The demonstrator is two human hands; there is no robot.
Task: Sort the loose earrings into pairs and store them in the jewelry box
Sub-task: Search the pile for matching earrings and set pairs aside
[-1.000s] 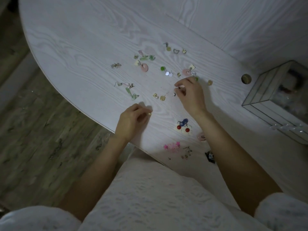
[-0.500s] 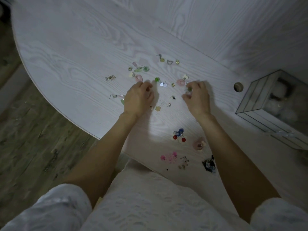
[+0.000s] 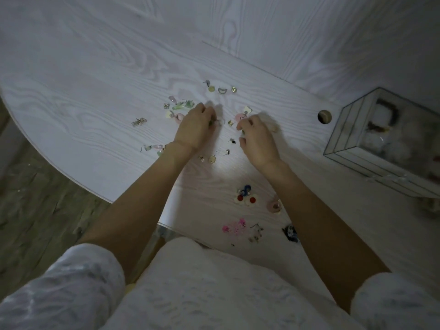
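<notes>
White wood grain runs across the table (image 3: 95, 86), and loose earrings lie scattered over its middle in dim light. The person's left hand (image 3: 194, 126) is down among them, knuckles up and fingers curled toward the tabletop beside a pink round earring (image 3: 178, 117); something small seems to sit at its fingertips, but I cannot tell whether it is pinched or only touched. The right hand (image 3: 258, 139) rests just to the right, fingers bent in and tips close to a small greenish piece, and again I cannot make out whether anything is gripped. Between the two hands lie a little gold stud (image 3: 230, 123) and two small dark-tipped pins. Farther back sit a pale yellow drop (image 3: 211, 88), a silver hoop-like piece (image 3: 222, 90) and a small gold square one (image 3: 233, 89); to the left are green leaf-shaped earrings (image 3: 183, 105), a silver bow-shaped one (image 3: 139, 121) and a hooked pair in pink and green (image 3: 152, 148). Nearer the person, small groups lie apart from the scatter: blue with red-and-white rounds (image 3: 246, 196), a pink round piece (image 3: 274, 206) half under the right forearm, bright pink ones (image 3: 234, 226), a small dangly pair and a dark piece (image 3: 290, 232). The glass jewelry box (image 3: 357, 129) stands well off to the right, near a round hole in the tabletop (image 3: 324, 116).
</notes>
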